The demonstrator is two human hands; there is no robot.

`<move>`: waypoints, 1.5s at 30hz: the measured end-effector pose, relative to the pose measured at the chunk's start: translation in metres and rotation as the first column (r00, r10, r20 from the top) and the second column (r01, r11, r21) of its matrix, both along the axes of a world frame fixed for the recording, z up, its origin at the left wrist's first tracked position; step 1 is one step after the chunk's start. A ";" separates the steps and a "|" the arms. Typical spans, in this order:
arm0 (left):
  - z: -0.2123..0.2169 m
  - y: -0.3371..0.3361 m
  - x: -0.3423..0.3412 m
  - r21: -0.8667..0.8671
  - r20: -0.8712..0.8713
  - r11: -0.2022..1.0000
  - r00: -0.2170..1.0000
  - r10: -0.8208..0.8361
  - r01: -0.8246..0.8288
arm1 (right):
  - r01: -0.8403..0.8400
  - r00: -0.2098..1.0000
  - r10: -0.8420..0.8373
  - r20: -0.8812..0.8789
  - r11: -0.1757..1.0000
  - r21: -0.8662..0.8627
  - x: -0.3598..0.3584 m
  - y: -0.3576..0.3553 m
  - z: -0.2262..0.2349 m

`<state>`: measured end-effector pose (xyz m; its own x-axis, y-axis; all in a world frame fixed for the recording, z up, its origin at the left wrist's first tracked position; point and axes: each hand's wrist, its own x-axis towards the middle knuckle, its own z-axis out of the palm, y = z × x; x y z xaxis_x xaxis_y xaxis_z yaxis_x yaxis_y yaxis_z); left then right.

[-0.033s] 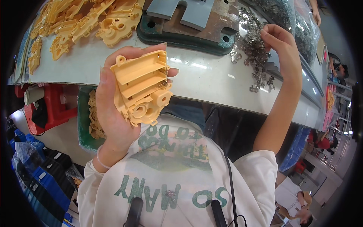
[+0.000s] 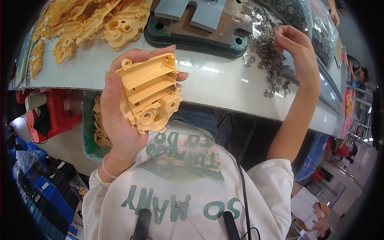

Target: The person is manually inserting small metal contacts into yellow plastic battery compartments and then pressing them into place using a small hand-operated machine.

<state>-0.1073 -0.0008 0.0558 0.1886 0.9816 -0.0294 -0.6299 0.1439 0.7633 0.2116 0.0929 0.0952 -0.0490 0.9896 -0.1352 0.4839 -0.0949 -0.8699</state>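
Observation:
My left hand (image 2: 120, 108) holds a yellow plastic housing (image 2: 150, 90) up in front of the table's near edge. Its ribbed, open side shows, with slots above and round bosses below. A small metal piece (image 2: 174, 87) sits at its right edge. At the right, my right hand (image 2: 296, 42) is over a pile of small silvery metal pieces (image 2: 269, 52), thumb and forefinger pinched together. Whatever lies between those fingertips is too small to make out.
More yellow housings (image 2: 124, 28) lie at the back left. A heavy green-edged metal base (image 2: 196, 46) with a grey slotted plate (image 2: 206, 18) stands at the back middle. Clear bags of metal pieces (image 2: 322, 36) lie back right. A green bin (image 2: 89, 136) of yellow parts stands below the table's edge.

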 end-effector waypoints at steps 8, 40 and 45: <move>-0.001 0.000 -0.001 -0.015 0.018 1.000 1.000 0.002 -0.002 | 0.124 0.992 -0.123 -0.015 0.979 0.160 -0.012 -0.010 0.001; -0.002 0.000 -0.001 -0.006 0.006 1.000 1.000 -0.016 0.016 | -0.301 0.813 0.000 0.583 0.856 0.420 -0.014 -0.017 0.005; -0.003 0.000 0.002 -0.022 0.017 1.000 1.000 -0.010 0.010 | -0.277 0.724 0.011 0.690 0.920 0.276 -0.023 -0.018 0.000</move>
<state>-0.1057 -0.0013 0.0528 0.1993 0.9788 -0.0476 -0.6410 0.1670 0.7492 0.1884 0.0749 0.0954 -0.2239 0.9632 0.1489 0.9265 0.2578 -0.2741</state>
